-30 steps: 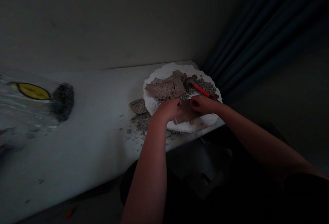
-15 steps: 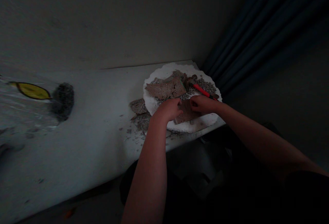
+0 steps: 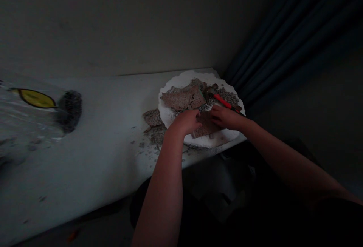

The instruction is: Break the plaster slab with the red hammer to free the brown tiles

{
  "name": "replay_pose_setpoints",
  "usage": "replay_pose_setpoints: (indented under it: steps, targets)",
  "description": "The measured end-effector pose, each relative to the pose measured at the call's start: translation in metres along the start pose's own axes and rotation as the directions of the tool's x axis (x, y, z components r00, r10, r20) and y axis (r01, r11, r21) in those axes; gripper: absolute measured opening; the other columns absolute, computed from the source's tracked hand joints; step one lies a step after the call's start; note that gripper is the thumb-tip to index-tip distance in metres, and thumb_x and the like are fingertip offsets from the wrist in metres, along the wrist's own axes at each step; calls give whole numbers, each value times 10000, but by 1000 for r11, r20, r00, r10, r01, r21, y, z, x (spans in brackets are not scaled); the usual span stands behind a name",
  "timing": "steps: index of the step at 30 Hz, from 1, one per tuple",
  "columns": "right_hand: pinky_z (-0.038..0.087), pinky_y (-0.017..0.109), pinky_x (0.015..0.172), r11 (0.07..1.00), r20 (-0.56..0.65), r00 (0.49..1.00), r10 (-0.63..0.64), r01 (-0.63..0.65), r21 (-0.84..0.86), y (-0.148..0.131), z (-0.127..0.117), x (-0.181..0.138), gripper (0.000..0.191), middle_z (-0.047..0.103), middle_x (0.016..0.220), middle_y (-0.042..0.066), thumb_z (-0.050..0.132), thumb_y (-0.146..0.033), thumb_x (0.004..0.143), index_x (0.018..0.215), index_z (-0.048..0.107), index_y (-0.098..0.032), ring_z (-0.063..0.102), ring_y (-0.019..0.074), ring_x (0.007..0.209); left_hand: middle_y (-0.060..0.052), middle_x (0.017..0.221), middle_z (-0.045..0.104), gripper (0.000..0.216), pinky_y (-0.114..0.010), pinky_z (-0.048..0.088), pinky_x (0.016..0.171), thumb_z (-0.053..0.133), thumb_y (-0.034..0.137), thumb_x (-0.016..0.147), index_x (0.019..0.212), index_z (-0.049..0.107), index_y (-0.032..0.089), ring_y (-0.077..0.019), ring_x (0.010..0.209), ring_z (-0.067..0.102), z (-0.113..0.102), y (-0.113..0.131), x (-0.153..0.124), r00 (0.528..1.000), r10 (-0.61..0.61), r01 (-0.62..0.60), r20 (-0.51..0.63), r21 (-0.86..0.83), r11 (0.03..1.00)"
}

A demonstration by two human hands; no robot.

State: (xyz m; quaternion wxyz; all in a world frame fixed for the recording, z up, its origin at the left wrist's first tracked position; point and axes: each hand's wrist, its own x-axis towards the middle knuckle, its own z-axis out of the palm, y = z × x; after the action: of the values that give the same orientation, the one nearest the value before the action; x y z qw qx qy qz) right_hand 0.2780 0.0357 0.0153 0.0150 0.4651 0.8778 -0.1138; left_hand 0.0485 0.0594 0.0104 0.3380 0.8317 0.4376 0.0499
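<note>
My left hand [image 3: 185,121] and my right hand [image 3: 225,116] both rest with curled fingers on a small brown perforated piece [image 3: 204,124] lying on a round white foam slab [image 3: 227,135] at the table's right end. Each hand pinches one side of that piece. A larger brown perforated piece [image 3: 184,99] lies just beyond my left hand. A red-handled tool [image 3: 222,101] lies on the slab behind my right hand, among grey crumbs.
Another brown fragment [image 3: 153,116] and grey debris [image 3: 154,137] lie on the white table [image 3: 107,137] left of the slab. A dark round object [image 3: 70,109] and a yellow shape [image 3: 35,99] sit at far left. Dark curtains [image 3: 283,43] hang at right.
Both hands stay on the small brown piece; the right hand has shifted slightly toward the far side. The view has tilted a little.
</note>
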Motion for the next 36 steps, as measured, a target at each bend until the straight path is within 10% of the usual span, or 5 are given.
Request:
replay_pose_setpoints:
  steps: [4,11,25,32,36]
  targets:
    - [471,344,729,984,-78,997,-10,-4,-178,-2,8,-5,202,624,1148,153,441,-202,1001,990,636,-148,619,218,849,-73,1025,741,345,-323,473,787,679,286,869,1201,638,201,-227,937,673,1,1,1,1000,-12,12,-3,36,999]
    - [541,371,825,994,-349,930,111,-106,35,-4,18,-19,121,606,1205,147,476,-247,995,999,585,-193,644,256,1052,-69,1034,745,352,-313,471,794,635,181,875,1226,633,203,-211,930,673,2,1,1,1000,-7,7,-11,41,999]
    - [509,356,699,926,-316,892,323,-366,-90,-30,17,-13,231,570,1331,202,392,-233,1022,1102,593,-151,642,290,1045,-74,1088,745,390,-317,482,816,603,139,866,1246,633,220,-219,966,678,4,0,2,999,-34,38,-36,98,995]
    - [517,394,886,972,-184,959,216,-229,-51,-24,5,-9,105,602,1249,164,558,-222,957,1013,627,-166,648,268,1023,-80,1111,744,395,-312,491,832,599,135,865,1249,640,217,-220,989,683,5,2,1,999,-31,35,-38,110,993]
    - [525,401,897,972,-299,927,224,-189,142,-15,-5,-10,86,624,1156,139,533,-171,945,926,617,-183,644,253,1024,-97,1153,737,386,-320,495,846,574,132,872,1245,644,203,-230,1012,684,3,4,1,999,-26,32,-43,145,989]
